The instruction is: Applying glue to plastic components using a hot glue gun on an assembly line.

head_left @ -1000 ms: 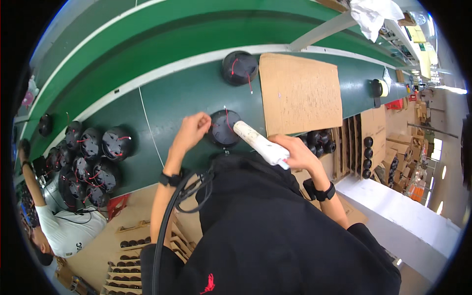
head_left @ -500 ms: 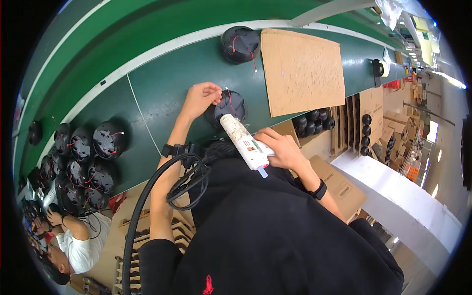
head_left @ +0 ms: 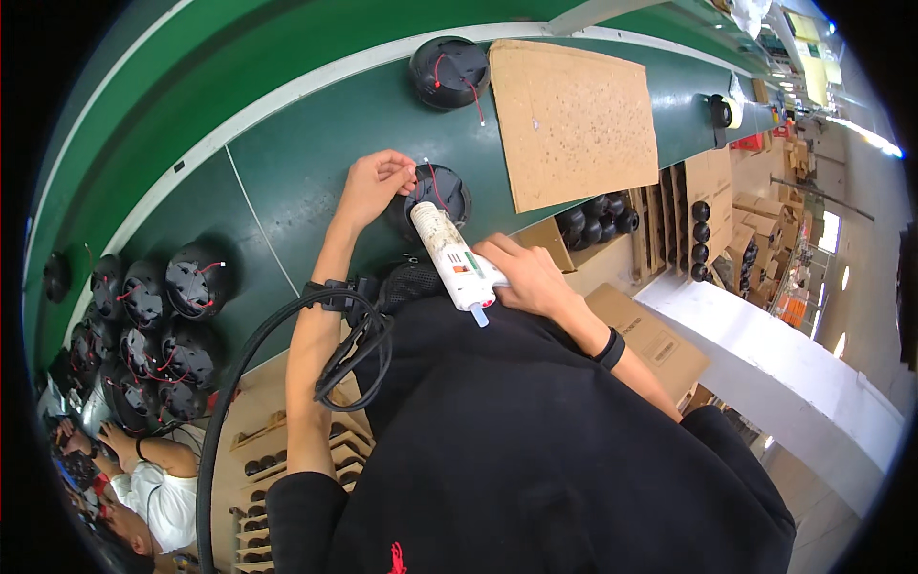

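My right hand is wrapped round the handle of a white hot glue gun. A bluish glue stick pokes out of its back end. The gun's front end lies over a round black plastic housing with a red wire, hiding part of it. At that housing's left edge, my left hand has its thumb and fingers pinched together beside the wire. What they hold, if anything, cannot be made out.
Another black housing with red wires sits farther back, beside a flat cardboard sheet. Several more housings crowd the green table's left. A black cable loops by my left forearm. A co-worker in a white sleeve is at lower left.
The whole view has shifted slightly, so table, hands and glue gun appear a little farther left and up. My grip on the glue gun and my left-hand pinch look the same.
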Demonstrator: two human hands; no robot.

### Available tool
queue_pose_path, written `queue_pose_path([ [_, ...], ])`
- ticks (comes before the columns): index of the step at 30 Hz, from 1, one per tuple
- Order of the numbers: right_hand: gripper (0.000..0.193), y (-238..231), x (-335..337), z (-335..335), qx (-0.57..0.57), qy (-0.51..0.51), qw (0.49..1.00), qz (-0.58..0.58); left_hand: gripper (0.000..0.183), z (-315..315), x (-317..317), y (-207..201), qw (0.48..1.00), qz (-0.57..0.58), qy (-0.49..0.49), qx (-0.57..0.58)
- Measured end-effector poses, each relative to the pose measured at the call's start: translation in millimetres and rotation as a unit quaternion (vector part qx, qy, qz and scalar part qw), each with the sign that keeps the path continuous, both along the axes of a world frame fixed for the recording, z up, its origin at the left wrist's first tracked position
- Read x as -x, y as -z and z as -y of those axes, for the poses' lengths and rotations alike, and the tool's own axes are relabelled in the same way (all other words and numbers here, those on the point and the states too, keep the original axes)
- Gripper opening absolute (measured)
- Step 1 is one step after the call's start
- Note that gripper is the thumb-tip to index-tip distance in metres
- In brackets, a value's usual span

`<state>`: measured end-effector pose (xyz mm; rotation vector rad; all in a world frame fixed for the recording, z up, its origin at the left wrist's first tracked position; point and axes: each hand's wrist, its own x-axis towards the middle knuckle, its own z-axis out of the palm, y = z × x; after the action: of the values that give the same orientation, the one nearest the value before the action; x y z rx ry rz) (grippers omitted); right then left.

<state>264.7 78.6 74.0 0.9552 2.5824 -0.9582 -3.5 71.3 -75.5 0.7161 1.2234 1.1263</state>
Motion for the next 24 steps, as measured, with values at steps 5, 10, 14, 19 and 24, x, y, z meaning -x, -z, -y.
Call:
queue_pose_path([
  [5, 0.051, 5.5, 0.2, 1.4, -0.012, -0.005, 1.0, 0.003, 0.013, 2.3, -0.2, 0.7, 1.0, 0.012, -0.014, -0.008],
  [10, 0.05, 4.7, 2.9, 3.2, -0.019, -0.005, 1.0, -0.006, 0.013, 3.7, -0.3, 0.7, 1.0, 0.012, -0.018, -0.01],
  [14, 0.049, 3.3, 3.6, 4.3, -0.02, -0.002, 1.0, 0.005, 0.015, 6.3, 1.1, 0.9, 1.0, 0.002, -0.008, -0.009],
  [19, 0.048, 4.3, 1.6, 4.5, -0.018, -0.005, 1.0, 0.001, 0.014, 8.5, 2.4, -5.5, 1.0, -0.023, -0.006, -0.003],
  [24, 0.048, 6.7, -2.1, 6.9, -0.026, 0.0, 1.0, -0.003, 0.013, 15.4, 8.8, -7.9, 0.998, -0.055, -0.002, -0.004],
])
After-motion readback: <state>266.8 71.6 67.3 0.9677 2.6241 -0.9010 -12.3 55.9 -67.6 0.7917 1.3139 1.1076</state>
